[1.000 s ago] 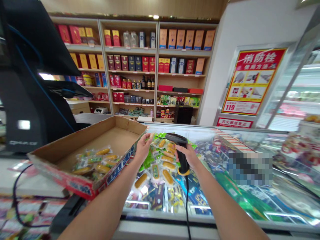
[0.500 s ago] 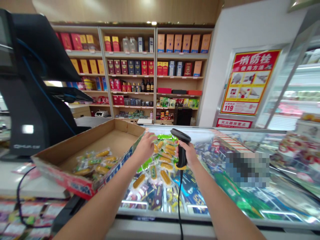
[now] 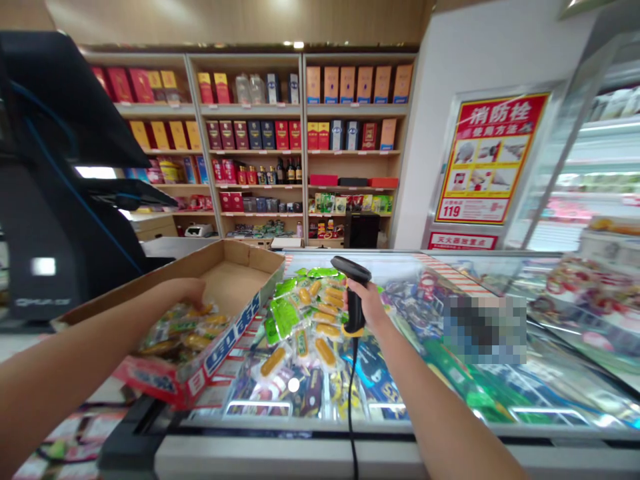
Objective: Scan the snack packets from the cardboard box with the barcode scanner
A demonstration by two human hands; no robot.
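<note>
My right hand (image 3: 369,300) is wrapped round the grip of a black barcode scanner (image 3: 354,297), its head tilted up and its cable hanging down the front. Below and left of the scanner, yellow snacks in clear wrappers (image 3: 325,350) lie spread on the glass top, with green packets (image 3: 284,317) beside them. My left hand (image 3: 186,292) reaches down into a shallow cardboard box (image 3: 240,257), over a heap of similar wrapped snacks (image 3: 207,327). Its fingertips are at the heap and partly hidden, so I cannot make out whether they grip a packet.
A black checkout terminal (image 3: 55,173) stands at the left, behind the box. The glass-topped freezer (image 3: 320,425) holds many packaged goods under its lids. Shelves of boxed bottles (image 3: 255,137) line the back wall, and a red notice (image 3: 493,160) hangs at the right.
My left hand has moved left from the snacks on the glass into the cardboard box. My right hand still holds the scanner in nearly the same place. The view has shifted slightly.
</note>
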